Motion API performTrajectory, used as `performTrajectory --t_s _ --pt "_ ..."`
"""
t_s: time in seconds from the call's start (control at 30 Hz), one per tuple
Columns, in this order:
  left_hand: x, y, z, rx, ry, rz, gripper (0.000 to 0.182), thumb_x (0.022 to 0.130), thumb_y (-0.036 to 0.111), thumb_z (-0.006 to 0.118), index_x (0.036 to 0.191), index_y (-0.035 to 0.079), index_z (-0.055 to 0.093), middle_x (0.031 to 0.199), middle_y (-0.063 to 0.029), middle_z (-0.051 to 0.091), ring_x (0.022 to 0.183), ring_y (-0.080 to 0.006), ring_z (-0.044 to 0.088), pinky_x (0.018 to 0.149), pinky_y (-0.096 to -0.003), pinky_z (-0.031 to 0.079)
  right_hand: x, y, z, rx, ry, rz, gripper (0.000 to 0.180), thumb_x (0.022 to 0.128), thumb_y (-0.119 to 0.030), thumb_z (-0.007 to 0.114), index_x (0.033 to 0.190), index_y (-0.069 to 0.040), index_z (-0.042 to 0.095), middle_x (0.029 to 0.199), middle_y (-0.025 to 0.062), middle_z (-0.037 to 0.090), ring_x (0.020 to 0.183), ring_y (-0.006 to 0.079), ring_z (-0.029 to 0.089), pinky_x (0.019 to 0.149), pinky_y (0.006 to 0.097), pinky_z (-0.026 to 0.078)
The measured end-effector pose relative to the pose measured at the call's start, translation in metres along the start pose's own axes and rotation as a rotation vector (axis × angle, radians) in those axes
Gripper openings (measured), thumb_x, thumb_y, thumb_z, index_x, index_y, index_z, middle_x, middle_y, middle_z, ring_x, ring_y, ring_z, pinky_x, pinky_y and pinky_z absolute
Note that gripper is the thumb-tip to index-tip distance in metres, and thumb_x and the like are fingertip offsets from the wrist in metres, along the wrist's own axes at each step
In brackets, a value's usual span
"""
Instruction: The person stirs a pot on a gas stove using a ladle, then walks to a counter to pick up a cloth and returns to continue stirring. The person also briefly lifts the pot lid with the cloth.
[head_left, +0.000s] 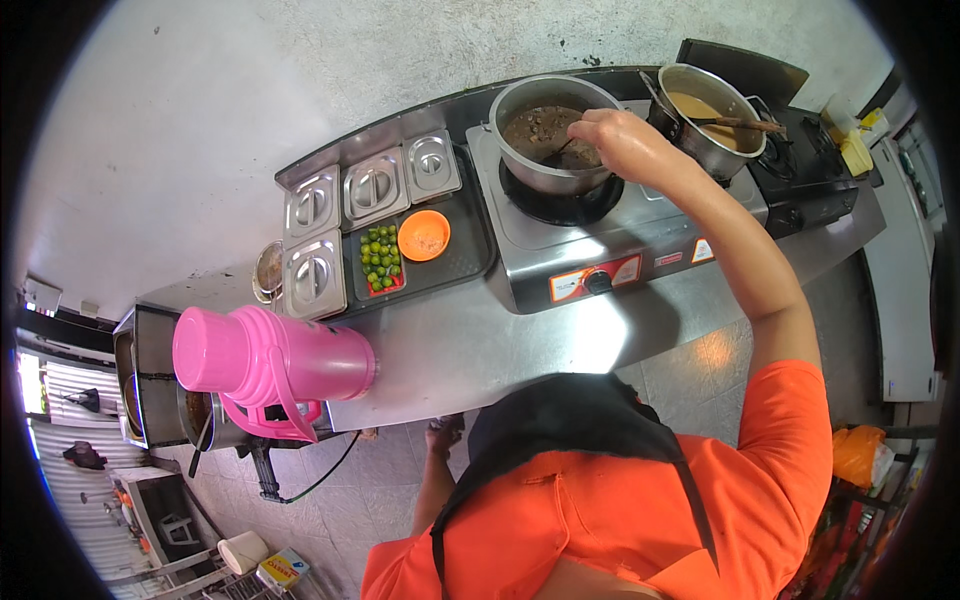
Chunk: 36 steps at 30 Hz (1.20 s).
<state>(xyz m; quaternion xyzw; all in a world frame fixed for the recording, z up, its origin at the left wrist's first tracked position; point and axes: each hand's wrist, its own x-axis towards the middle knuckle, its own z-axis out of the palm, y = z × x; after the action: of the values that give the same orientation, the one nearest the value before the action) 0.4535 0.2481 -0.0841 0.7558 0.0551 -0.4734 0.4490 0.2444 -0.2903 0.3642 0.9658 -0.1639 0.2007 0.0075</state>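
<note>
My right hand (616, 142) holds the handle of a dark utensil (561, 151) whose lower end dips into brown stew (541, 129) in a large metal pot (513, 160). The pot stands on a burner of the stainless-steel gas stove (525, 251). Low beside the black apron, below the counter's front edge, hangs my left hand (445, 433); it looks dark and small, and whether it holds anything cannot be told. Right of the stew, a second pot (724, 154) contains a tan liquid, with a wooden-handled utensil (739, 124) lying across its rim.
Lidded steel containers (313, 274), green citrus fruits (380, 255) and an orange bowl (424, 235) sit on a dark tray (469, 259) left of the stove. A pink thermos jug (300, 356) stands at the counter's left end. Another black stove (806, 191) is far right.
</note>
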Motion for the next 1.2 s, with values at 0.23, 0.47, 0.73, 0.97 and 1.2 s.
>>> performTrajectory --t_s 0.23,0.47,0.73,0.97,1.2 --pt "0.0 -0.012 -0.002 0.039 -0.014 -0.064 0.023 0.084 0.022 0.08 0.1 0.009 0.07 0.087 -0.0055 0.072 0.07 -0.0174 0.068 0.059 -0.0329 0.058 0.003 -0.002 -0.007 -0.035 0.007 -0.005 0.035 0.076 0.007 0.055 0.107 -0.001 0.07 0.098 0.0188 0.068 0.095 0.0391 0.066 0.082 0.045 0.054" --pt "-0.001 -0.015 -0.005 0.202 -0.049 0.152 0.023 0.083 0.025 0.082 0.097 0.01 0.07 0.085 -0.0038 0.071 0.067 -0.0161 0.066 0.056 -0.0317 0.055 0.004 -0.001 0.001 -0.012 0.019 -0.043 0.036 0.075 0.007 0.057 0.107 -0.001 0.069 0.097 0.0186 0.067 0.094 0.0401 0.065 0.082 0.0454 0.054" --pt "-0.012 0.005 0.004 0.002 0.038 -0.005 0.023 0.083 0.025 0.082 0.097 0.01 0.07 0.084 -0.0035 0.071 0.066 -0.0143 0.066 0.055 -0.0308 0.054 0.008 0.003 -0.005 -0.018 0.177 -0.062 0.033 0.075 0.006 0.057 0.106 0.0 0.069 0.094 0.0187 0.065 0.091 0.0406 0.066 0.081 0.0462 0.053" --pt "-0.002 -0.008 0.001 -0.004 0.047 -0.048 0.023 0.083 0.024 0.082 0.098 0.01 0.071 0.083 -0.003 0.071 0.067 -0.0135 0.067 0.055 -0.0299 0.053 0.008 -0.001 -0.001 -0.049 0.115 0.019 0.034 0.075 0.007 0.056 0.106 0.0 0.069 0.098 0.0193 0.066 0.093 0.0402 0.066 0.082 0.0455 0.054" --pt "0.015 -0.023 -0.006 -0.028 -0.039 -0.013 0.03 0.08 0.023 0.084 0.102 0.009 0.07 0.087 -0.0036 0.072 0.07 -0.0151 0.067 0.057 -0.0319 0.056 0.011 0.004 0.003 -0.04 -0.014 0.011 0.035 0.076 0.007 0.055 0.107 -0.001 0.069 0.097 0.019 0.067 0.096 0.0394 0.066 0.083 0.0461 0.054"
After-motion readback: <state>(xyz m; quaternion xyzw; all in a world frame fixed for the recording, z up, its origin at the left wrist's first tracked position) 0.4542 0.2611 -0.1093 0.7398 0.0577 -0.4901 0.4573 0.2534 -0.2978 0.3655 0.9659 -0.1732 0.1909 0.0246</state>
